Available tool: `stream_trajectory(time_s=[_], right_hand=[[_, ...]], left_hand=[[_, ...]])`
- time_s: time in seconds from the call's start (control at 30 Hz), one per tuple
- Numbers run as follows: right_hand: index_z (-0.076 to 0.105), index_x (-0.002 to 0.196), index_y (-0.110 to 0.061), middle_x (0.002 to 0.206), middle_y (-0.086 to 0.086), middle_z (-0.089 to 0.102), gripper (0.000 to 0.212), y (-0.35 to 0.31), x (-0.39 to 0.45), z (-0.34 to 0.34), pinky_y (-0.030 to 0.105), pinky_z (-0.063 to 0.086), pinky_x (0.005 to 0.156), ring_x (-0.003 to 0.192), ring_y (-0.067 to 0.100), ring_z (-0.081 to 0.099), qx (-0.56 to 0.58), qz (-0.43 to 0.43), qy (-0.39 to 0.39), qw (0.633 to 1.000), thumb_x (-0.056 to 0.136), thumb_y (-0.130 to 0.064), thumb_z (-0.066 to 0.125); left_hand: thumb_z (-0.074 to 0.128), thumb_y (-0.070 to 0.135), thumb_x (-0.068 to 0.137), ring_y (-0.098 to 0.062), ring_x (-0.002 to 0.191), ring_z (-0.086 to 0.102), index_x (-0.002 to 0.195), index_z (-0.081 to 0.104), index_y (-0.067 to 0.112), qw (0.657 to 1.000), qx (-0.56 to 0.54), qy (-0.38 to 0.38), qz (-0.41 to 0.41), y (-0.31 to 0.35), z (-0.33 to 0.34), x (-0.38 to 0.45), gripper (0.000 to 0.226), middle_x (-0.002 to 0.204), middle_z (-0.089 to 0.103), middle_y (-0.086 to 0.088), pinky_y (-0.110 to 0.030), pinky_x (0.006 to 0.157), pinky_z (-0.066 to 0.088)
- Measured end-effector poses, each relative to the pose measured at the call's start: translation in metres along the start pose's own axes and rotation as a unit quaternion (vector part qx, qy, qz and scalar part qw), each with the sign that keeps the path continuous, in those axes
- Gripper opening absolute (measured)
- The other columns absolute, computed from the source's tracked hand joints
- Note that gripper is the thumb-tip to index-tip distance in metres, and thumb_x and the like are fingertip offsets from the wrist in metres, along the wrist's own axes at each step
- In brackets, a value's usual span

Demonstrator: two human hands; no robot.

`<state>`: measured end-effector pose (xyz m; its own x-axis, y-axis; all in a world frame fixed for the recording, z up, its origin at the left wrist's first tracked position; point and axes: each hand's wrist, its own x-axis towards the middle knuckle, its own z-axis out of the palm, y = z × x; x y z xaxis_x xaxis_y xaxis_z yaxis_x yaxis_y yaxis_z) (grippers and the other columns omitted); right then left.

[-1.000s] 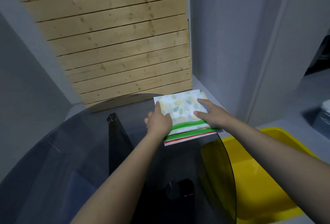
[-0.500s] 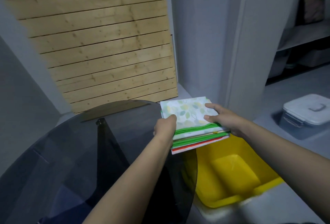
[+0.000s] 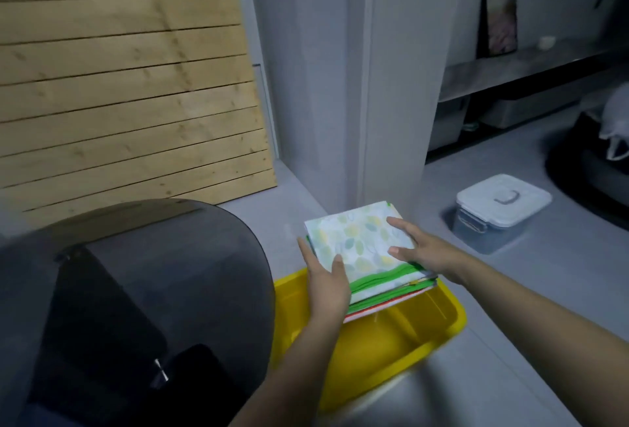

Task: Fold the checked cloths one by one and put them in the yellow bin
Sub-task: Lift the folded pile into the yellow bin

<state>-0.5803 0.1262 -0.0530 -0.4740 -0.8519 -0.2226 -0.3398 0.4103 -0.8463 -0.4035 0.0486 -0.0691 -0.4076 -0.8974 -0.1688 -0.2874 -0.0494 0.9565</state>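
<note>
Holding the stack of folded cloths [image 3: 366, 253] flat over the yellow bin [image 3: 384, 341], left hand [image 3: 326, 285] and right hand [image 3: 423, 253] clamping opposite sides so nothing unfolds on the drop.

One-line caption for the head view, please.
Both hands, left hand and right hand, hold a stack of folded cloths above the yellow bin beside a dark glass table.

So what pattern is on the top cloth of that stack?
The top cloth has pale green and yellow leaves on white, with a green border; the head view shows it.
</note>
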Motion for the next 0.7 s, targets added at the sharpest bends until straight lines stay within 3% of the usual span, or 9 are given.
stream_trajectory(time_s=[0.1, 0.23, 0.3, 0.47, 0.57, 0.7], right_hand=[[0.026, 0.144, -0.030, 0.152, 0.000, 0.028, 0.066, 0.040, 0.020, 0.012, 0.040, 0.032, 0.111, 0.136, 0.020, 0.033, -0.013, -0.001, -0.018, 1.000, 0.089, -0.022, 0.061], [0.027, 0.145, -0.024, 0.155, 0.001, 0.021, 0.073, 0.088, 0.048, 0.033, 0.037, 0.022, 0.116, 0.142, 0.016, 0.021, -0.037, 0.005, -0.047, 0.998, 0.084, -0.018, 0.068], [0.026, 0.145, -0.024, 0.155, 0.000, 0.019, 0.076, 0.109, 0.060, 0.043, 0.038, 0.021, 0.117, 0.143, 0.017, 0.018, -0.056, 0.016, -0.067, 0.996, 0.083, -0.020, 0.069], [0.021, 0.145, -0.025, 0.155, 0.005, 0.017, 0.081, 0.152, 0.082, 0.066, 0.044, 0.027, 0.114, 0.141, 0.024, 0.021, -0.096, 0.058, -0.110, 0.988, 0.081, -0.020, 0.071], [0.016, 0.146, -0.025, 0.155, 0.007, 0.014, 0.086, 0.170, 0.092, 0.080, 0.043, 0.030, 0.112, 0.140, 0.028, 0.021, -0.121, 0.094, -0.140, 0.978, 0.081, -0.020, 0.071], [0.007, 0.146, -0.034, 0.154, 0.013, 0.015, 0.092, 0.188, 0.107, 0.099, 0.046, 0.036, 0.106, 0.138, 0.036, 0.026, -0.195, 0.146, -0.173, 0.954, 0.080, -0.029, 0.072]], left_hand=[[0.040, 0.024, 0.099, -0.027, 0.117, 0.054, 0.148, -0.004, 0.039, 0.999, 0.036, 0.009, 0.034, -0.044, 0.021, 0.015, 0.067, 0.138, 0.048, -0.011, -0.022, 0.087, 0.040], [0.042, 0.018, 0.098, -0.031, 0.124, 0.046, 0.147, 0.026, 0.027, 0.996, 0.077, 0.004, 0.035, -0.095, 0.037, 0.032, 0.052, 0.138, 0.046, -0.016, -0.029, 0.101, 0.036], [0.044, 0.018, 0.098, -0.032, 0.127, 0.043, 0.146, 0.031, 0.022, 0.996, 0.083, -0.001, 0.013, -0.117, 0.043, 0.040, 0.050, 0.140, 0.044, -0.017, -0.032, 0.104, 0.033], [0.034, 0.044, 0.084, -0.034, 0.128, 0.041, 0.150, 0.016, 0.025, 0.986, 0.146, -0.073, -0.046, -0.163, 0.051, 0.051, 0.071, 0.146, 0.038, -0.019, -0.037, 0.105, 0.032], [0.044, 0.034, 0.096, -0.035, 0.128, 0.041, 0.151, 0.002, 0.028, 0.966, 0.207, -0.124, -0.097, -0.186, 0.055, 0.062, 0.069, 0.146, 0.033, -0.022, -0.035, 0.101, 0.034], [0.048, 0.032, 0.095, -0.038, 0.122, 0.046, 0.146, -0.020, 0.029, 0.951, 0.232, -0.146, -0.143, -0.216, 0.061, 0.076, 0.085, 0.146, 0.030, -0.028, -0.041, 0.099, 0.041]])
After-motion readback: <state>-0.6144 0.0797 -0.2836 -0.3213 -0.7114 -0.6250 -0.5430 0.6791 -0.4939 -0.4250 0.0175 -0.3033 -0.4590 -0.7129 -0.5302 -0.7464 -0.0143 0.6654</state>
